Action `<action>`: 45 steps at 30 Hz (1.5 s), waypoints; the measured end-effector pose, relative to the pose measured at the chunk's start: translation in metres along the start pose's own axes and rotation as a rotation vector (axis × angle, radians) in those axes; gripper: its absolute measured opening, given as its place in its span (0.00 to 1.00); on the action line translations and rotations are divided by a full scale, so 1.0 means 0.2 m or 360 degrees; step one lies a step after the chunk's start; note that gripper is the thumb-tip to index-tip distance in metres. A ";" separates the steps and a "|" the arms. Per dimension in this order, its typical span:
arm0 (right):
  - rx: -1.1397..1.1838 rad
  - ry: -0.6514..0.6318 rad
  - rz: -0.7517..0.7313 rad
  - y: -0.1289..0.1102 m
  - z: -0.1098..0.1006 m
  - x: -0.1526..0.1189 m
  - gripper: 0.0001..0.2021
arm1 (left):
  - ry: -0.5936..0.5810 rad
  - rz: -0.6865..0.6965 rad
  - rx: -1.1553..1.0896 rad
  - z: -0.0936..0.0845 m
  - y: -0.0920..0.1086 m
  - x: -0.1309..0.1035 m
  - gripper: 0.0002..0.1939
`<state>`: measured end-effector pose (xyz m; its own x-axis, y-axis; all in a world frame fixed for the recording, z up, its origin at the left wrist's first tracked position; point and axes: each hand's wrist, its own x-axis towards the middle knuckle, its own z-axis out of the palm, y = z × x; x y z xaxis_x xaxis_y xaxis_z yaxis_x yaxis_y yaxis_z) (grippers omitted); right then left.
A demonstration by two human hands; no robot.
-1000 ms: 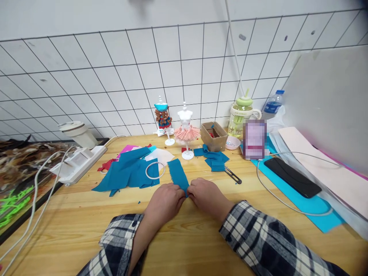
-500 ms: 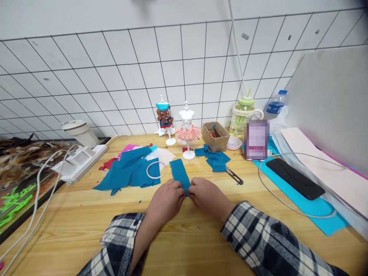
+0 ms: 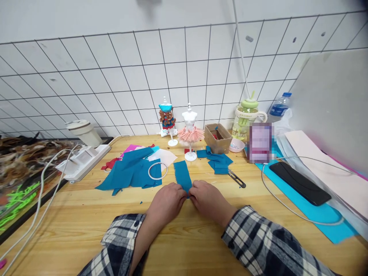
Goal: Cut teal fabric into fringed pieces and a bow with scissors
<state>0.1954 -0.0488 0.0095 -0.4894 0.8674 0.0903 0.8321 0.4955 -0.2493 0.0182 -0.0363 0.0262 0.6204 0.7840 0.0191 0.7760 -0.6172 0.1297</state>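
Note:
A narrow teal fabric strip [image 3: 182, 173] with frayed edges lies on the wooden table, its near end pinched between my hands. My left hand [image 3: 169, 201] is closed on that end from the left, and my right hand [image 3: 208, 199] grips it from the right, fingertips almost touching. The fingers cover the strip's near edge. Left of it are larger teal fabric pieces [image 3: 129, 170] with a white ring [image 3: 157, 171] on top. To the right, thread snips [image 3: 237, 179] lie beside crumpled teal scraps [image 3: 217, 161].
Behind stand a small dress form [image 3: 190, 122] in a pink skirt and another dressed form [image 3: 166, 117]. A cardboard box [image 3: 217, 145], a pink dish [image 3: 237, 145], a drink jug [image 3: 244, 120] and a black phone [image 3: 299, 183] are rightward. A power strip [image 3: 83, 165] sits left.
The view has shifted slightly, so the table's things appear a little further right and lower. Both hands keep their hold on the fabric strip's near end.

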 end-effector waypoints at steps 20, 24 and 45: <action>-0.0056 -0.0056 0.0043 0.00 -0.03 -0.01 0.13 | -0.0022 -0.0012 -0.0027 -0.01 0.01 0.00 0.11; -0.0039 -0.0125 0.0105 -0.01 -0.04 -0.01 0.13 | -0.0023 -0.0039 -0.0003 -0.01 0.01 0.00 0.10; -0.0030 -0.0086 0.0019 0.01 -0.03 -0.02 0.10 | 0.0010 0.0078 -0.0023 -0.01 0.00 0.01 0.10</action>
<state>0.2003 -0.0505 0.0154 -0.4922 0.8698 0.0352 0.8426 0.4862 -0.2318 0.0188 -0.0343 0.0282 0.6569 0.7533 0.0321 0.7429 -0.6540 0.1427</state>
